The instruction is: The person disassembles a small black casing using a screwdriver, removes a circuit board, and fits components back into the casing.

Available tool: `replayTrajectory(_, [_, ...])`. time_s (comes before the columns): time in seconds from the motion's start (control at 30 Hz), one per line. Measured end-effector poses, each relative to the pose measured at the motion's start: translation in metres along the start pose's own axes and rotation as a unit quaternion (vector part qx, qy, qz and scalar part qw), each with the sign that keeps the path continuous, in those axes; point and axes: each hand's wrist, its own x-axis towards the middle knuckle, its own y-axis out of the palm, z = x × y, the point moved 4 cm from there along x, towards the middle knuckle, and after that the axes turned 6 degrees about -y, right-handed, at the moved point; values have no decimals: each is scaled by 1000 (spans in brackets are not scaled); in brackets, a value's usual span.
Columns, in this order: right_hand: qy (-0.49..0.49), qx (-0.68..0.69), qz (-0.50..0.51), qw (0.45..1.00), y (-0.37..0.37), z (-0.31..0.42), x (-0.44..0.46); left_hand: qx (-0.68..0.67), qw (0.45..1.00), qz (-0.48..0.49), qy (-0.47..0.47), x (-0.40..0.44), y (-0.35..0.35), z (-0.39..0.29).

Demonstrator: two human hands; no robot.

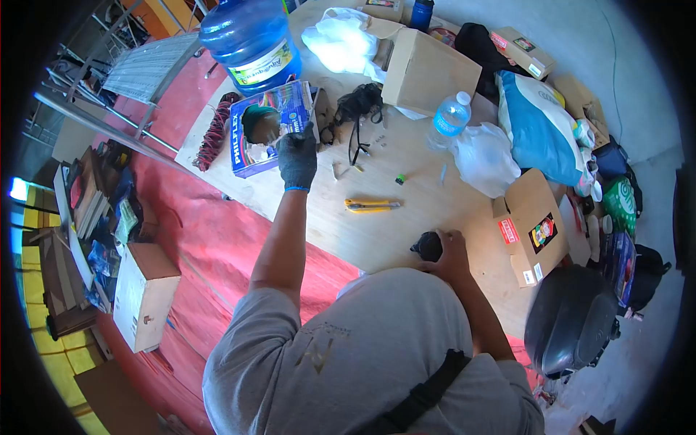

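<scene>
My left hand [298,161], in a dark work glove with a blue cuff, is at the right edge of an open blue PHILFLEX box [246,161]. Its fingers look closed on that edge. A round opening in the box shows a dark green inside. My bare right hand [451,257], at the table's near edge, is closed on a small black bundle [428,247]; its exact kind is unclear. Between the hands lie a yellow utility knife [371,205] and a small green-and-black piece [399,178]. A black tangled strap or cord [358,105] rests beyond the box.
A large blue water jug [250,43] stands behind the box, beside a red-and-black cord bundle [216,130]. On the right are a water bottle [452,116], a white plastic bag [484,156] and open cardboard boxes [533,230]. A black case [569,319] sits by the table's right corner.
</scene>
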Motion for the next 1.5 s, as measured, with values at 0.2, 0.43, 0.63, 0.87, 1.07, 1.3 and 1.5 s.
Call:
replayTrajectory(0.2, [37, -11, 43, 998, 21, -7, 6, 242, 943, -38, 227, -42, 43, -10])
replayTrajectory(0.43, [23, 204, -53, 977, 19, -16, 4, 223, 874, 332, 275, -119, 158, -21])
replayTrajectory(0.63, [-4, 240, -119, 964, -2, -9, 0, 77, 860, 383, 329, -131, 169, -18])
replayTrajectory(0.87, [-38, 324, -114, 938, -15, -4, -6, 70, 822, 515, 233, -218, 81, -63])
replayTrajectory(1.07, [-35, 426, -65, 902, -9, 17, -25, 6, 862, 507, 17, -288, 27, -79])
replayTrajectory(1.3, [-78, 443, 65, 891, 11, 25, -52, 96, 912, 395, 50, -358, -23, -55])
replayTrajectory(1.5, [-167, 518, 184, 818, 42, 48, -69, 170, 953, 249, 14, -393, -70, -62])
